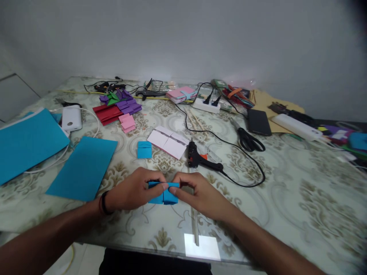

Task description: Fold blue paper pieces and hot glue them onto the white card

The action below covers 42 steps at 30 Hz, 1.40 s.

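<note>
A small folded blue paper piece [156, 200] is held between both hands near the front of the table. My left hand [140, 189] pinches its left part, thumb on top. My right hand [195, 193] grips the right part with thumb and forefinger, and the two thumb tips almost meet. Just beyond lies a smaller folded blue paper [144, 149], beside a white folded paper [168, 141] with a crease pattern. A black glue gun [200, 158] rests past my right hand. To the left lies a flat blue sheet [83, 168].
A larger blue sheet stack [31, 141] and a white power bank [71, 117] are at left. Folded red paper [107, 114], purple and pink pieces lie behind. Black-handled scissors [249, 139], a dark phone [259, 122] and a power strip [207, 105] are at right and back.
</note>
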{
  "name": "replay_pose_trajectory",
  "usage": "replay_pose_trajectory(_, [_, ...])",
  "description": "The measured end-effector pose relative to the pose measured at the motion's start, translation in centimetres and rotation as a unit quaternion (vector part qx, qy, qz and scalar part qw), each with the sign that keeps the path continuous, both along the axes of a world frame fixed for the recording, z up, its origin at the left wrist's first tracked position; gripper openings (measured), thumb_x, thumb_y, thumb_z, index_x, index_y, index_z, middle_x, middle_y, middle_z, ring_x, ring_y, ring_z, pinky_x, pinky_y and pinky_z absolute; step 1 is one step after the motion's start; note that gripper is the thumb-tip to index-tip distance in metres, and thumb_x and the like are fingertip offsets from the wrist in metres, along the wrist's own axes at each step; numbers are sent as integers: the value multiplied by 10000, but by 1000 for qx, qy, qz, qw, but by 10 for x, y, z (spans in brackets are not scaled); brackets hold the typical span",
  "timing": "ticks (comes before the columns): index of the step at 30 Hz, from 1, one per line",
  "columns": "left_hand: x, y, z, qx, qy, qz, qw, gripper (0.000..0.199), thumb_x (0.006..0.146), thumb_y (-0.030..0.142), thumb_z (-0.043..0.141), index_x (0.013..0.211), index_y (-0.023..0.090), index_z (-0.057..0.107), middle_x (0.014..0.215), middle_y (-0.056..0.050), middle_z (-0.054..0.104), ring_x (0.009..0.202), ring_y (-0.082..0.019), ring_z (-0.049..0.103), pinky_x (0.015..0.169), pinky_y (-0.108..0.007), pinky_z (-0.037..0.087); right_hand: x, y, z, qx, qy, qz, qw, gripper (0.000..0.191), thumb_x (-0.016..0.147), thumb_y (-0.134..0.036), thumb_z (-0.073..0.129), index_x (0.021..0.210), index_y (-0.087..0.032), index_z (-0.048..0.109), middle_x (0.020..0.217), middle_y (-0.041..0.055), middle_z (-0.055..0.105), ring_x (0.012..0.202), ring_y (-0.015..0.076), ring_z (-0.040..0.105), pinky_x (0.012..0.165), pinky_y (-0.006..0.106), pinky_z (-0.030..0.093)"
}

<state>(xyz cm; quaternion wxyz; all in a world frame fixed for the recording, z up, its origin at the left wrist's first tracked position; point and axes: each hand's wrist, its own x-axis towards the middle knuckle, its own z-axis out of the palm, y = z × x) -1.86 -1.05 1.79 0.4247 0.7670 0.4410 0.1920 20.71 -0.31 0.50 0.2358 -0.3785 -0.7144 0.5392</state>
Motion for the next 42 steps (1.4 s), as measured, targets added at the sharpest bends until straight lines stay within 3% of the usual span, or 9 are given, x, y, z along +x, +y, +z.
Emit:
replay_pose_trajectory(16, [0, -1, -1, 11, -20, -4, 1000, 205, 923, 192, 609, 750, 149, 709, 629, 51, 605, 605, -79, 493, 577, -206, 337, -2, -1, 2, 44, 1, 16, 999, 288, 977, -336, 590, 749, -166, 632, 681, -20, 580, 634, 115, 494, 603, 228, 387])
replay_pose_trajectory(20, [0, -2, -2, 20, -19, -2, 1000, 160, 927, 205, 609, 815, 156, 712, 696, 36, 656, 654, -96, 552, 612, -210, 377, -2, -1, 3, 53, 6, 19, 998, 294, 981, -335, 590, 743, -167, 635, 670, -26, 574, 625, 109, 488, 600, 223, 383])
replay_pose_trajectory(29, [1, -1, -5, 32, -24, -2, 999, 105, 910, 191, 631, 837, 170, 703, 716, 38, 670, 657, -99, 565, 606, -213, 381, -4, -1, -3, 75, 16, -19, 997, 102, 934, -247, 628, 853, -187, 637, 740, -17, 619, 682, 125, 560, 631, 224, 438])
replay_pose_trajectory(34, [1, -3, -10, 62, -23, 3, 998, 68, 904, 195, 642, 861, 179, 692, 756, 33, 687, 675, -105, 583, 629, -220, 398, -4, -1, -4, 83, 19, -23, 996, 83, 911, -203, 630, 829, -190, 629, 725, -23, 614, 662, 120, 552, 621, 221, 437])
replay_pose_trajectory(42, [3, -7, -5, 95, -9, 5, 995, 77, 911, 198, 633, 843, 183, 666, 751, 31, 676, 678, -111, 585, 649, -230, 408, -3, -1, -4, 117, 19, -37, 992, 79, 880, -163, 644, 805, -187, 636, 712, -21, 622, 654, 123, 570, 617, 224, 435])
